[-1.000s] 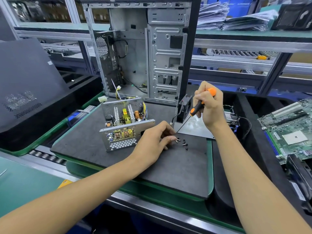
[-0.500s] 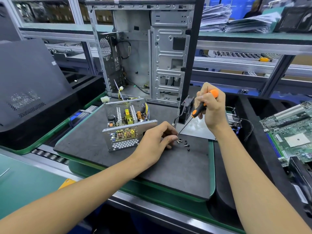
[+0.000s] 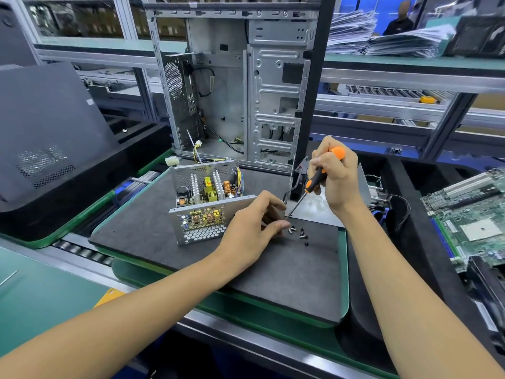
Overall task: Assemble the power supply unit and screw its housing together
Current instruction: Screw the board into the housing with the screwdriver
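Observation:
The open power supply unit (image 3: 203,203) stands on the grey foam mat (image 3: 246,263), its circuit board and coils exposed behind a perforated metal wall. My left hand (image 3: 257,222) rests right of it, fingertips pinched at a small screw beside several loose dark screws (image 3: 299,233). My right hand (image 3: 337,173) grips an orange-and-black screwdriver (image 3: 314,184), whose tip points down to my left fingertips. The flat metal housing cover (image 3: 330,212) with a black fan (image 3: 299,176) lies behind my right hand.
An empty computer case (image 3: 246,86) stands upright behind the mat. A black side panel (image 3: 46,127) leans at the left. A green motherboard (image 3: 470,214) lies at the right. Paper stacks (image 3: 382,36) sit on the upper shelf.
My left fingers have closed in on a screw at the pile's edge. The screwdriver tip has come down to meet them. The view has shifted slightly.

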### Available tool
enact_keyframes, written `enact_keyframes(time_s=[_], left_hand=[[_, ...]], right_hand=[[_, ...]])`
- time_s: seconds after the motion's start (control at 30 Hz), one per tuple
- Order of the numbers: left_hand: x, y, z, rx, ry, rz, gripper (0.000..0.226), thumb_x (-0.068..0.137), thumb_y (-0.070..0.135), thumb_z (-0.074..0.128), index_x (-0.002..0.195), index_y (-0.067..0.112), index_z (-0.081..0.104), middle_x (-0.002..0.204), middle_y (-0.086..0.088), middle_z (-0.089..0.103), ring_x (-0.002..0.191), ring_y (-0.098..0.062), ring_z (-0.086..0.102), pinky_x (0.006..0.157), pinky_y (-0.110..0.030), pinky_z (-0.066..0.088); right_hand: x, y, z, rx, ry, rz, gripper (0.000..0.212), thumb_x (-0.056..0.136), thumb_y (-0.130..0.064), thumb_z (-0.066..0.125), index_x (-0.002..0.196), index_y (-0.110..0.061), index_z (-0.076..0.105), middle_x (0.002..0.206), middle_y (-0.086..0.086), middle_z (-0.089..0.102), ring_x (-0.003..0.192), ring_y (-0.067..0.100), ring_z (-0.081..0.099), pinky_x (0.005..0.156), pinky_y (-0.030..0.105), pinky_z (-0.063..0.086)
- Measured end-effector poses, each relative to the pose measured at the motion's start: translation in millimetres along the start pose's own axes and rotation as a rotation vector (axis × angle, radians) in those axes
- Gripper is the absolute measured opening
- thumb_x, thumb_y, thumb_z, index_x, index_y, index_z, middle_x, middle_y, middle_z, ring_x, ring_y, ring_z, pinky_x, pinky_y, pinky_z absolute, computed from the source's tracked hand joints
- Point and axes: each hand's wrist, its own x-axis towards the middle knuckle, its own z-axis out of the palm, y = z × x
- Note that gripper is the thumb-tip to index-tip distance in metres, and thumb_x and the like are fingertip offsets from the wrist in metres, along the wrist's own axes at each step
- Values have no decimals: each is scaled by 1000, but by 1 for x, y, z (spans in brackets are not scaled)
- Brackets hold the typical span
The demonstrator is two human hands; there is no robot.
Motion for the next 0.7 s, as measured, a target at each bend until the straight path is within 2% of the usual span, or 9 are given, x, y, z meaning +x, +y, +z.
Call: enact_keyframes(time_s=[0.13,0.27,0.4,0.5,0.7], left_hand=[[-3,-1,-2,55,74,33,28,91,25,79,105,31,56,84,12,70,77,-12,71,74,-38,59],[-7,0,-3,183,145,69,29,87,33,82,99,38,56,86,19,71,81,-5,69,71,-36,58],[-13,-2,-10,149,133,61,29,86,30,84,95,34,58,87,18,72,83,-4,70,74,-35,59],[-18,-3,-18,116,162,58,32,82,25,88,93,33,59,83,13,73,77,-6,70,73,-33,60],[-24,-7,-29,50,175,47,36,80,15,89,100,25,60,83,12,73,82,-7,73,79,-35,61]], right_hand=[[0,-4,3,-27,20,-7,16,71,-18,60,62,-18,48,55,4,42,44,19,38,43,21,37],[-4,-9,9,-15,9,-6,16,71,-21,60,62,-16,47,54,5,41,41,18,38,41,19,37],[-12,-8,15,7,1,-6,17,70,-21,61,63,-14,46,52,12,41,38,20,43,40,20,33],[-18,-4,22,4,18,-8,19,70,-22,62,65,-12,46,56,22,39,47,26,40,42,21,35],[-20,-1,31,15,-3,22,17,69,-23,63,63,-16,48,52,10,44,40,25,44,40,27,36]])
